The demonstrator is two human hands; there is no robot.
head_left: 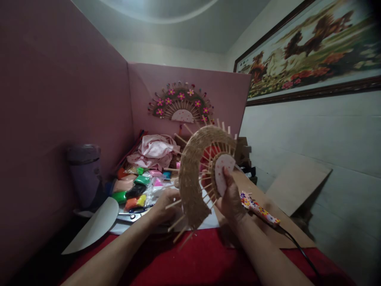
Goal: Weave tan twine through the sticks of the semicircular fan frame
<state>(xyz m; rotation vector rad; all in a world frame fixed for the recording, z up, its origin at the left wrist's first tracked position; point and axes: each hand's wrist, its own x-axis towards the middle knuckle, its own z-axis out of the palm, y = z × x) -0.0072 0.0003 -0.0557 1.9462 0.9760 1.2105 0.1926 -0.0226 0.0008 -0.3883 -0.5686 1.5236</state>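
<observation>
My right hand (230, 198) grips a half-round woven fan (192, 171) by the white, red-dotted half-disc (224, 171) at its centre, thumb on the front. Thin wooden sticks fan out from this piece through a wide band of tan twine, and their bare ends poke past its outer edge. The fan is tilted on its side above the table. My left hand (167, 204) is at the fan's left edge, beside the protruding sticks. Its fingers are mostly hidden behind the sticks and band, so I cannot tell if they hold anything.
Scissors (133, 217), a white half-disc (97, 226) and coloured clay packets (143, 180) lie left, near a purple lidded cup (86, 174). Pink cloth (156, 147) is behind. A flower-patterned glue gun (258, 208) with a cord lies right. A finished flowered fan (181, 95) hangs on the pink board.
</observation>
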